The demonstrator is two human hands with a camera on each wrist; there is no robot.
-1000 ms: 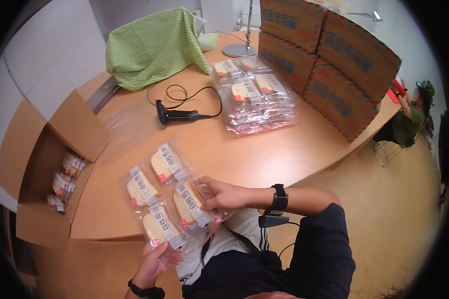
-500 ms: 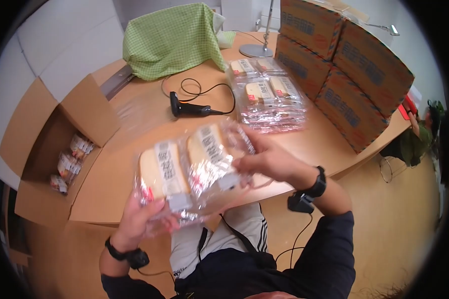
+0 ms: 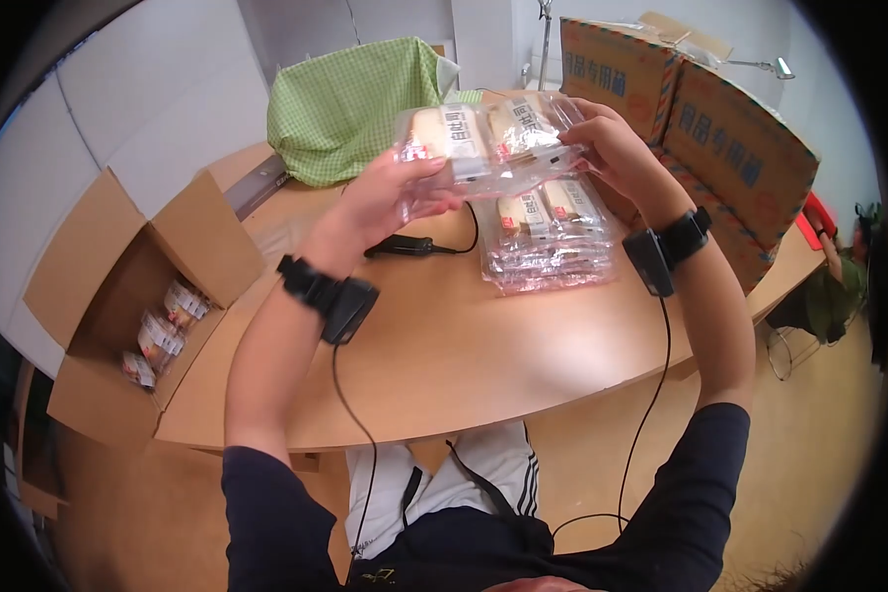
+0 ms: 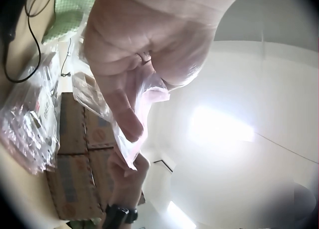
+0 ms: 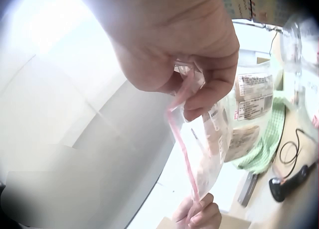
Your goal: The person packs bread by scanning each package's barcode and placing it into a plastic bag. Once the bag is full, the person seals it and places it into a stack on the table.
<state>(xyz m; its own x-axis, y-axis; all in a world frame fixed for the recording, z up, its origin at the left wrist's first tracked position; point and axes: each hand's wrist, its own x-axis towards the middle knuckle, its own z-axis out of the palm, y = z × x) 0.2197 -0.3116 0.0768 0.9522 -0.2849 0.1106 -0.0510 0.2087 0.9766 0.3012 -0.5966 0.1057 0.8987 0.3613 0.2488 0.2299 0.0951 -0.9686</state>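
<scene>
Both hands hold up a clear plastic bag [image 3: 508,176] of packaged bread slices, printed with dark characters and red labels. At its left edge, the left hand [image 3: 383,199] grips the film, thumb on top. The right hand [image 3: 614,148] pinches the opposite edge. In the right wrist view, the bag's pink edge strip [image 5: 183,157] runs between the two hands. Partly behind the raised bag, a stack of similar bread bags [image 3: 548,252] lies on the table. A black handheld scanner [image 3: 405,246] is half hidden behind the left forearm.
An open cardboard box [image 3: 99,306] holding several bread packs stands at the left. Printed cartons [image 3: 730,148] are stacked at the right. Green checked cloth [image 3: 340,109] covers something at the table's back. A seated person [image 3: 834,286] is at the far right.
Both hands have carried the bag from the table's front edge up and away from the body, to above the stack. The bag is now tilted, with its lower edge facing the person.
</scene>
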